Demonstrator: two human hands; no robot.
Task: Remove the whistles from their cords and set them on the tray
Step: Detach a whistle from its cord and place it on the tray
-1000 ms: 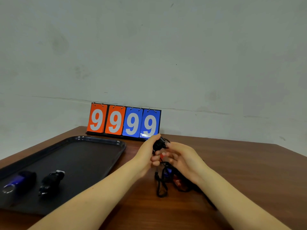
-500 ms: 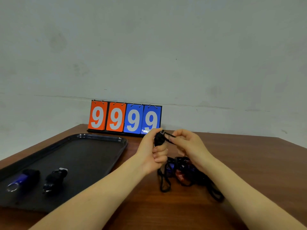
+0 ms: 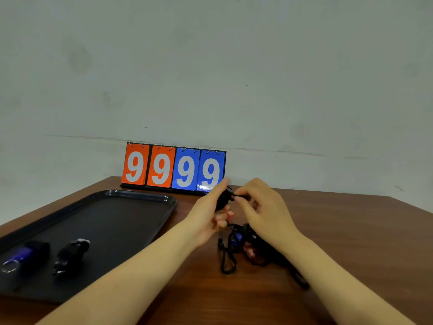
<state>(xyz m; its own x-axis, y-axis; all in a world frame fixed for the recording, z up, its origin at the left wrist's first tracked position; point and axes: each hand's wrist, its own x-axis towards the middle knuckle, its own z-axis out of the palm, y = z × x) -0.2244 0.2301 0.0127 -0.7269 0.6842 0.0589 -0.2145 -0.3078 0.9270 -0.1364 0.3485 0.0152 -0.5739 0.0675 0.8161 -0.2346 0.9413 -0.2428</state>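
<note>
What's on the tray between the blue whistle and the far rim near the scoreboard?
In the head view, nothing: bare tray surface lies between the blue whistle and that rim.

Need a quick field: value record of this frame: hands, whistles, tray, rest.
left hand: grips a black whistle above the table
right hand: pinches the cord at the whistle's end
tray: on the table's left, holds a blue whistle and a black one, lying apart
cord pile: tangled on the table under the hands, blue and red pieces in it
scoreboard: at the wall, reads 9999
</note>
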